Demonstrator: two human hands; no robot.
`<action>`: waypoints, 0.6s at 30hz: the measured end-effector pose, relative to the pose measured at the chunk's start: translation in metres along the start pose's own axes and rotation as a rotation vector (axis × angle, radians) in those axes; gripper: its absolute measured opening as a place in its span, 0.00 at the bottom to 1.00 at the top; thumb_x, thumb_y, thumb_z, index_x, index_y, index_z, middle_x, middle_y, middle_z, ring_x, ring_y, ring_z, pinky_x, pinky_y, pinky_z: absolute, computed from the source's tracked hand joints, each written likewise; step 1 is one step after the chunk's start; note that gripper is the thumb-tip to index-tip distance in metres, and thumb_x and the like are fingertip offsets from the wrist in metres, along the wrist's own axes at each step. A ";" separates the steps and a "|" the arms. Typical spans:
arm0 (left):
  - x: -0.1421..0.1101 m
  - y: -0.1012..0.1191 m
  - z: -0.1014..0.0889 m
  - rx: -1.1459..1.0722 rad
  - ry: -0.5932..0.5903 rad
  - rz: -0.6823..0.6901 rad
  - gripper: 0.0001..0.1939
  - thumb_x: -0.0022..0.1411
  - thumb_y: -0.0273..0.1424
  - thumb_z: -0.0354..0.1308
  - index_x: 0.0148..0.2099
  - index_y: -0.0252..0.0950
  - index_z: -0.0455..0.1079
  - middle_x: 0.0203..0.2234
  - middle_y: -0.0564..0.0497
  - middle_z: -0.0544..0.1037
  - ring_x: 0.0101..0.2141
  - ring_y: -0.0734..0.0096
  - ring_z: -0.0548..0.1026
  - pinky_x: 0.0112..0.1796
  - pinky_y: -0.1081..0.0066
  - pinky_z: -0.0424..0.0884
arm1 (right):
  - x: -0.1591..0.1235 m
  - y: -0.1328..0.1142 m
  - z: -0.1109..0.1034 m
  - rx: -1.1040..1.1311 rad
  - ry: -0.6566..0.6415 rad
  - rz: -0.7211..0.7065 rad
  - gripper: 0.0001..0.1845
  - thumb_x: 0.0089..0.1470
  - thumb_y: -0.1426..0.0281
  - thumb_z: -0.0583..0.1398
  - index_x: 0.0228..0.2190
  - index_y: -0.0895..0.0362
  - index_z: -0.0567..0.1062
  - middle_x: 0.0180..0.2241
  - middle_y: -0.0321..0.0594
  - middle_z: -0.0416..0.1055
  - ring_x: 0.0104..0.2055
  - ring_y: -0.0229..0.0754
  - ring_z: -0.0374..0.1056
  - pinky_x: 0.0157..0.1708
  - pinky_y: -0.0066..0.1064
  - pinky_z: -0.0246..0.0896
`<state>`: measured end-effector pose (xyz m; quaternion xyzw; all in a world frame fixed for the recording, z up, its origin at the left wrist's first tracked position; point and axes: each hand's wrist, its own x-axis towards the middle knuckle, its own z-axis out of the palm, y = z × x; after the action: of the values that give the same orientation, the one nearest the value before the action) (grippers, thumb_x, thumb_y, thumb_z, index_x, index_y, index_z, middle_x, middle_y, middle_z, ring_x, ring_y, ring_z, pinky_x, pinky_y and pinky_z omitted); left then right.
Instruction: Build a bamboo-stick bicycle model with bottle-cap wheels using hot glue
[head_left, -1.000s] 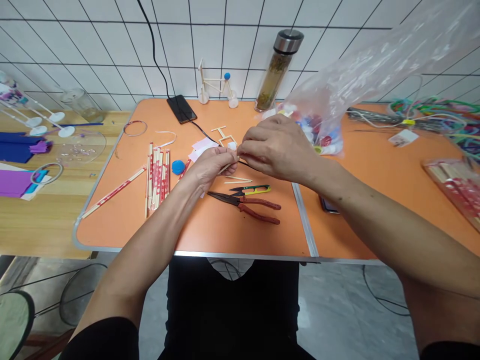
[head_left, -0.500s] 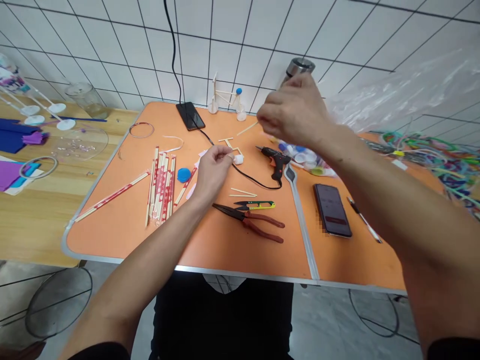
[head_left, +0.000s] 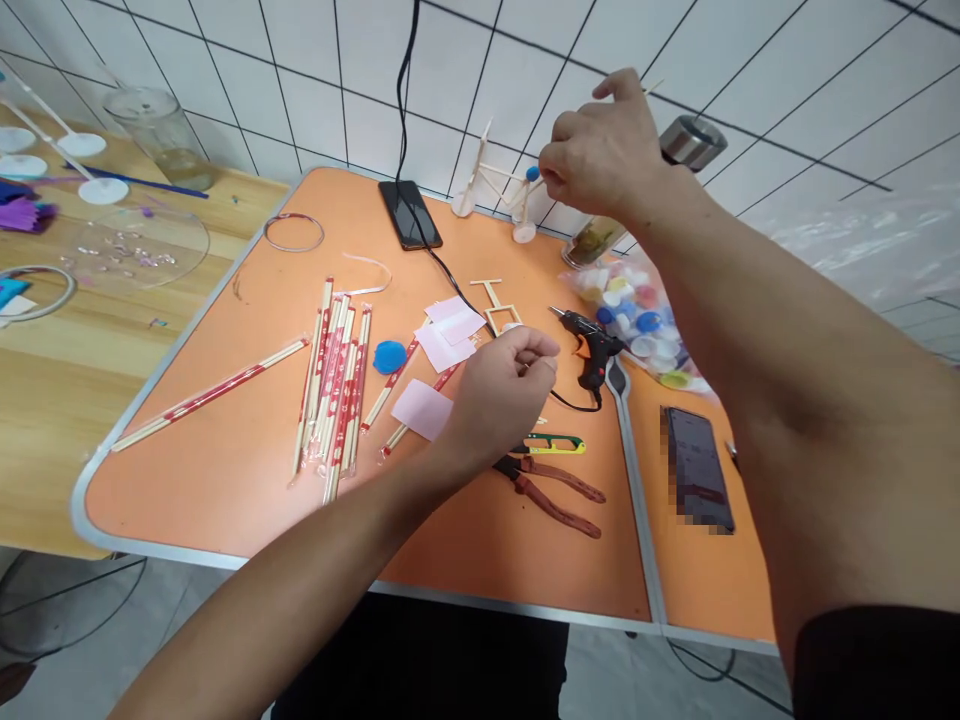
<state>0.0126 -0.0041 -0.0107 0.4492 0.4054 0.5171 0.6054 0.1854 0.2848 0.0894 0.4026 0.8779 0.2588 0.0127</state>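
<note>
My right hand [head_left: 604,150] is raised at the back of the table, in front of the tall jar with a metal lid [head_left: 694,142]. Its fingers are curled, and the end of a thin wooden stick [head_left: 654,87] shows past them. Over the middle of the table is my left hand [head_left: 511,385], its fingers bent together; what they hold, if anything, is hidden. Just beyond it lies a small frame of glued sticks [head_left: 492,292], with a white piece partly behind the hand. Pliers [head_left: 559,500] and yellow-green thread snips [head_left: 566,444] lie below that hand.
A black glue gun [head_left: 589,345] lies beside a bag of bottle caps [head_left: 637,310]. Wrapped chopsticks [head_left: 334,390], a blue cap [head_left: 390,357] and pink paper pieces [head_left: 450,330] are on the left. A stick model [head_left: 495,180] stands by the wall; phones lie on the table.
My left hand has moved off the stick frame, toward me and to the right. My right hand stays raised, its wrist turned, with the stick now pointing up and away. The view has shifted.
</note>
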 end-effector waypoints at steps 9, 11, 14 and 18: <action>-0.008 0.009 0.003 0.033 -0.051 -0.077 0.04 0.69 0.24 0.62 0.42 0.38 0.76 0.31 0.55 0.79 0.33 0.74 0.75 0.37 0.69 0.69 | 0.002 -0.003 -0.003 0.062 -0.018 -0.038 0.10 0.64 0.72 0.58 0.32 0.50 0.78 0.46 0.44 0.84 0.45 0.45 0.68 0.62 0.64 0.48; -0.009 0.010 0.003 0.029 -0.061 -0.077 0.05 0.68 0.23 0.61 0.42 0.38 0.76 0.30 0.56 0.78 0.32 0.74 0.74 0.38 0.69 0.69 | 0.003 -0.003 -0.003 -0.024 -0.046 -0.016 0.12 0.66 0.71 0.57 0.35 0.49 0.79 0.49 0.43 0.85 0.48 0.47 0.71 0.62 0.64 0.50; -0.009 0.009 0.003 0.022 -0.074 -0.071 0.05 0.68 0.24 0.61 0.42 0.38 0.76 0.29 0.57 0.77 0.31 0.74 0.73 0.38 0.69 0.68 | 0.004 -0.004 -0.005 -0.094 -0.084 -0.008 0.13 0.69 0.71 0.55 0.39 0.48 0.80 0.51 0.43 0.85 0.51 0.49 0.73 0.63 0.64 0.51; -0.010 0.009 0.003 0.011 -0.082 -0.083 0.05 0.68 0.24 0.61 0.41 0.38 0.76 0.29 0.57 0.77 0.31 0.74 0.73 0.37 0.68 0.67 | 0.006 -0.005 -0.008 -0.021 -0.086 -0.015 0.12 0.68 0.72 0.56 0.36 0.49 0.78 0.50 0.41 0.85 0.54 0.48 0.73 0.65 0.63 0.48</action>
<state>0.0117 -0.0139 -0.0012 0.4562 0.4015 0.4706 0.6397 0.1758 0.2826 0.0954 0.4064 0.8769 0.2504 0.0567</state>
